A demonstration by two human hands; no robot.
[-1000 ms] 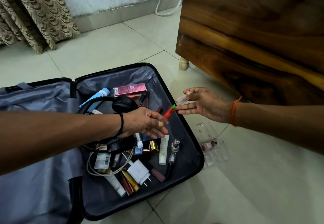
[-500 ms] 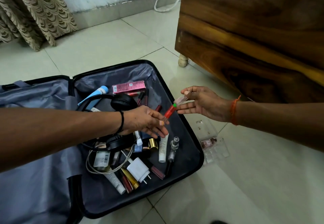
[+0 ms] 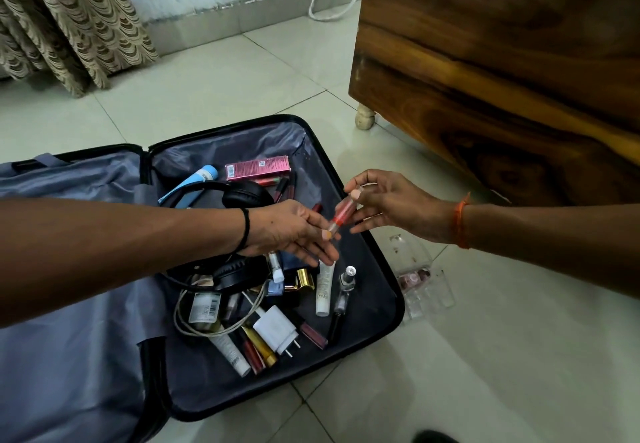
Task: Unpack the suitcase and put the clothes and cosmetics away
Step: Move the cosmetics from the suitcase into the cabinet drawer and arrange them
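An open black suitcase (image 3: 392, 290) lies on the tiled floor, its right half strewn with several cosmetics, tubes and bottles. Above that half, a small red lip-gloss tube (image 3: 343, 214) is held between both hands. My left hand (image 3: 291, 231) reaches in from the left and pinches the tube's lower end. My right hand (image 3: 391, 207) comes from the right, its thumb and fingers pinching the upper end. Black headphones (image 3: 242, 196), a pink box (image 3: 258, 167) and a white charger (image 3: 277, 328) lie among the items.
A clear plastic organiser (image 3: 424, 281) with a small pink item sits on the floor just right of the suitcase. A wooden bed frame (image 3: 502, 71) stands at the back right and a patterned curtain (image 3: 69, 19) hangs at the back left. The suitcase's grey lining (image 3: 69, 338) spreads to the left.
My right hand has closed in and taken hold of the red tube's upper end, which my left hand alone held before. The view shifted slightly.
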